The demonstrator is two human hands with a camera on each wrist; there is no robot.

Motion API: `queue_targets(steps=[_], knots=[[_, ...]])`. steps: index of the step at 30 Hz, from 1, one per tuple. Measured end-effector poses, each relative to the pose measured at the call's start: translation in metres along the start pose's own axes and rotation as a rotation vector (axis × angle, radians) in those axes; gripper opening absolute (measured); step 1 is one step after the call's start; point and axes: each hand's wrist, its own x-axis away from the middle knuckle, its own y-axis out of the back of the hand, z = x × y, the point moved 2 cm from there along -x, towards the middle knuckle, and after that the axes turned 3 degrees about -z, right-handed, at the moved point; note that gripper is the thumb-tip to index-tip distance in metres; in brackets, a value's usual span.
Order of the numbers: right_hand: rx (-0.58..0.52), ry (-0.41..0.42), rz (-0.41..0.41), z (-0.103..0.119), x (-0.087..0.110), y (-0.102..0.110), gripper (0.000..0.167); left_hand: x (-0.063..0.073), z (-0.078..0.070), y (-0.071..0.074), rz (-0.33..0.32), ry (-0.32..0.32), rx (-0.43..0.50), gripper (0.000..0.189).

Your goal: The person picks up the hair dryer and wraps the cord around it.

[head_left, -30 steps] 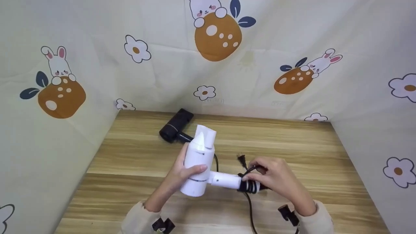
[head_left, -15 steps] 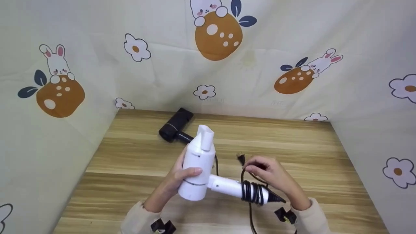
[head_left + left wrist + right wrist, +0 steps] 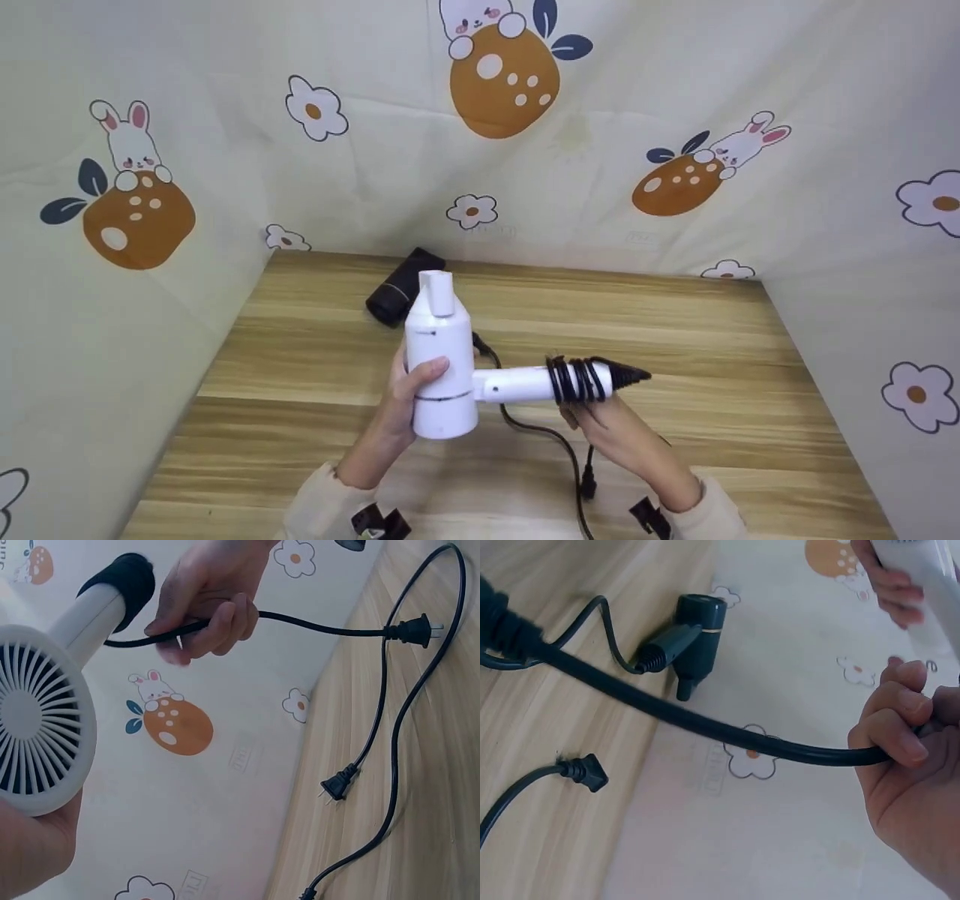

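A white hair dryer (image 3: pixel 442 352) is held up over the table, its nozzle pointing to the back. My left hand (image 3: pixel 401 394) grips its barrel, thumb across the near side. Several turns of black power cord (image 3: pixel 577 381) wrap the handle near its tapered black end. Below that coil my right hand (image 3: pixel 622 439) holds the cord's free length, fingers curled round it in the right wrist view. The plug (image 3: pixel 411 631) hangs from this length. In the left wrist view the dryer's round intake grille (image 3: pixel 21 716) shows.
A black hair dryer (image 3: pixel 394 295) lies at the back left of the wooden table (image 3: pixel 712 360), partly hidden behind the white one. Its black cord (image 3: pixel 555 435) runs toward the front edge, and a second plug (image 3: pixel 339 784) lies on the wood. Printed cloth walls (image 3: pixel 360 187) enclose the table.
The white hair dryer has moved slightly left and its handle has lifted to nearly level. My right hand has passed from above the handle to below it with the cord; the plug now hangs lower.
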Motion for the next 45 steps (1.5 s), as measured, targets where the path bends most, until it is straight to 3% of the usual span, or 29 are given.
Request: queue_targets(steps=[2,8,14,20,30,37,41,45], knots=[[0.056,0.004,0.018,0.004,-0.002,-0.004,0.024,-0.001,0.0,-0.001,-0.028,-0.008,0.014,0.039],[0.299,0.149,-0.02,0.019,0.002,0.0,0.007,-0.003,0.0,0.0,-0.12,-0.011,-0.057,0.04],[0.41,0.271,-0.099,0.028,0.004,0.007,0.013,-0.005,-0.002,-0.001,-0.195,-0.024,-0.156,0.051],[0.446,0.286,-0.109,0.033,0.006,0.011,0.015,-0.006,-0.001,-0.001,-0.227,-0.072,-0.235,0.054],[0.494,0.319,-0.164,0.04,0.004,0.025,0.016,-0.005,-0.003,-0.004,-0.178,-0.148,-0.426,0.063],[0.536,0.331,-0.245,0.047,-0.001,0.043,0.017,-0.007,0.003,-0.005,-0.046,-0.052,-0.495,0.061],[0.45,0.318,-0.244,0.043,-0.007,0.049,0.019,-0.006,0.006,-0.007,0.028,0.001,-0.476,0.059],[0.33,0.236,-0.208,0.037,-0.013,0.05,0.018,-0.006,0.006,-0.011,0.093,0.026,-0.461,0.059]])
